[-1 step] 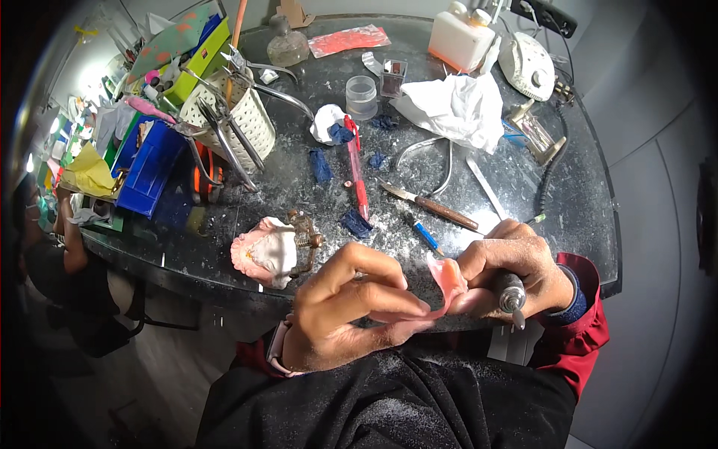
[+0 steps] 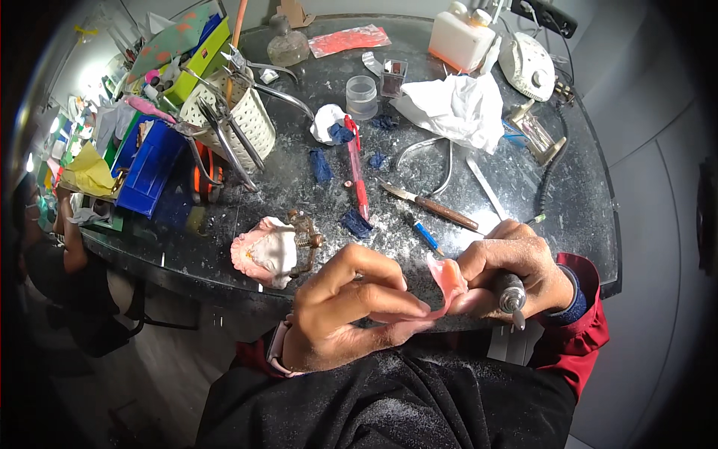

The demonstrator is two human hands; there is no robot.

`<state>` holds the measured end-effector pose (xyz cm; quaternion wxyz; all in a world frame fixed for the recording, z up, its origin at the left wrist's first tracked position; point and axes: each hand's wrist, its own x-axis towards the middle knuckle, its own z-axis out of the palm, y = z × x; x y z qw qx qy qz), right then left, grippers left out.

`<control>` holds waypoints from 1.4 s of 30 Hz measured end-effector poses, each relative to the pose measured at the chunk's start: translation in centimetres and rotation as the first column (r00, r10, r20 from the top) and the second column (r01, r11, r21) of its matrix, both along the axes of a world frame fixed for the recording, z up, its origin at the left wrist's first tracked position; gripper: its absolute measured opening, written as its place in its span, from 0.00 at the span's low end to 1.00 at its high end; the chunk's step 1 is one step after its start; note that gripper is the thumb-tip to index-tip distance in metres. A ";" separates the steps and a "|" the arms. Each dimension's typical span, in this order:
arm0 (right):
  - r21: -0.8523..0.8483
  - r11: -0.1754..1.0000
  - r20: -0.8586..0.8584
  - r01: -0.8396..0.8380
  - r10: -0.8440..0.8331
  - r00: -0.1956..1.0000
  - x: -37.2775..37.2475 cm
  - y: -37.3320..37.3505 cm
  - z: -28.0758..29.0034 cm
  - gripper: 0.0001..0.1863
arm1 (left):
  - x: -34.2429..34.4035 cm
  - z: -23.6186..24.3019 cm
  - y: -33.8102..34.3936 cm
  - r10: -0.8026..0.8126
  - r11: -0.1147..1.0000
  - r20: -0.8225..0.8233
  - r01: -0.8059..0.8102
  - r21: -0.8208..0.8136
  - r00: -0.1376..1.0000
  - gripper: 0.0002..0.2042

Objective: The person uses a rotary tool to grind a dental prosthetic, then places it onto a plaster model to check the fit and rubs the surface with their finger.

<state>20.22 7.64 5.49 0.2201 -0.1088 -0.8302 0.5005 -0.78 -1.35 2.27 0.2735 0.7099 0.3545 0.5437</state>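
Note:
A thin, curved pink denture base is pinched between my two hands over the near table edge. My left hand grips its left end between thumb and fingers. At the other end, my right hand holds it with thumb and forefinger, and the same hand keeps a metal handpiece in its curled fingers, tip pointing down toward my lap. Pale dust coats the fingers. To the left of my hands, a pink and white dental cast rests on the table beside a brass-coloured articulator.
A wooden-handled knife, a short blue pencil and a red pen lie beyond my hands on the dusty dark table. Farther off are a white tool basket, a crumpled white cloth and a liquid container.

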 end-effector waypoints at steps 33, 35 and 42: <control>0.702 0.678 -0.217 0.219 -0.090 0.972 -0.5 0.0 -1.7 0.17 | 0.4 -2.4 -0.6 0.018 0.985 0.564 0.083 -0.152 0.825 0.17; 0.721 0.657 -0.236 0.221 -0.067 0.969 -0.6 0.0 -1.9 0.17 | 0.5 -2.5 -0.4 -0.012 0.985 0.595 0.112 -0.131 0.804 0.16; 0.746 0.621 -0.172 0.238 -0.166 0.971 -0.9 0.0 -1.5 0.13 | -0.3 -3.2 0.2 -0.107 0.967 0.622 0.227 -0.116 0.776 0.14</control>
